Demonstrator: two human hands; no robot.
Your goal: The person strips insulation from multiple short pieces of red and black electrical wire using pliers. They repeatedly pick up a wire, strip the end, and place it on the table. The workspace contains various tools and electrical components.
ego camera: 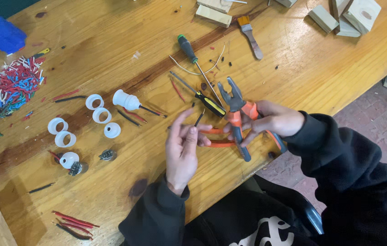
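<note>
The wooden bench (pixel 111 54) fills the view, littered with wire offcuts (pixel 4 86) at the far left and white plastic rings (pixel 98 109) nearer the middle. Over its near edge, the right hand (pixel 270 120) wraps its grip tight around the orange-handled combination pliers (pixel 236 107), the pliers' jaws standing open and aimed away from the body, their long axis running near to far. The left hand (pixel 182 150) sits just beside, to the left, thumb and forefinger pressed together, pinching a short black wire piece (pixel 199 118) that stands tilted up from the fingertips. That wire lies just left of the pliers' head and a touch nearer, so the left hand is the closer one. A yellow-and-black screwdriver (pixel 202 98) lies on the bench just beyond the wire; a green-handled screwdriver (pixel 193 59) lies farther off.
</note>
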